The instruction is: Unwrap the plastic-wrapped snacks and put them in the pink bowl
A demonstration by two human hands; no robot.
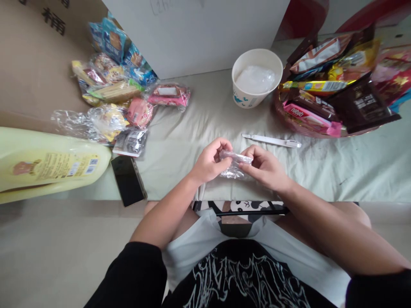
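Note:
Between both hands, close to the front edge of the cloth-covered table, is a crinkled clear plastic bag [236, 172]. My left hand [212, 159] pinches its left part between thumb and fingers. On the right side, my right hand [265, 167] grips the bag the same way. Whether anything lies inside the bag I cannot make out. Just beyond my right hand rests a slim white craft knife [272, 140]. Farther back stands a white paper tub [239, 87] holding crumpled clear plastic [257, 80].
Wrapped snacks [112, 85] are heaped at the left against a cardboard box [32, 64]. A phone [127, 179] lies near the front edge, beside a yellow bottle [58, 162]. A basket [289, 122] full of packaged snacks stands at the right. A white panel [199, 38] rises behind.

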